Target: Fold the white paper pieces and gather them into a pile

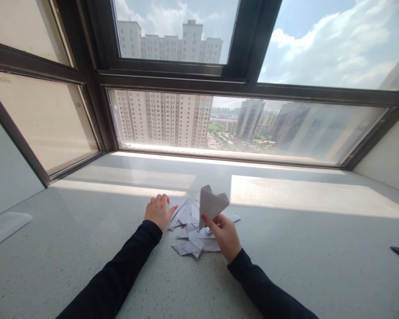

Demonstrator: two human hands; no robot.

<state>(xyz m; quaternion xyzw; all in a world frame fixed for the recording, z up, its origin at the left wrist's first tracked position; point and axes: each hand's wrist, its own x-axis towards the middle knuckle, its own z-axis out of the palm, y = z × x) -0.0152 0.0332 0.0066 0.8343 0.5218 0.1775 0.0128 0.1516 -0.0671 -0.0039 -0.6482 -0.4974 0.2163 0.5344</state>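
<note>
White folded paper (212, 203) pinched upright, right hand (225, 235) | left hand (158, 210) flat on paper pile (189, 232)

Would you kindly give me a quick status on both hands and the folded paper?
Right hand holds folded paper aloft by its fingers. Left hand rests on paper pile. Nothing in the way.

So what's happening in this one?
A person sits at a pale counter under a big window. The right hand holds up a folded white paper piece. The left hand rests on the edge of a pile of folded papers lying between the hands.
</note>
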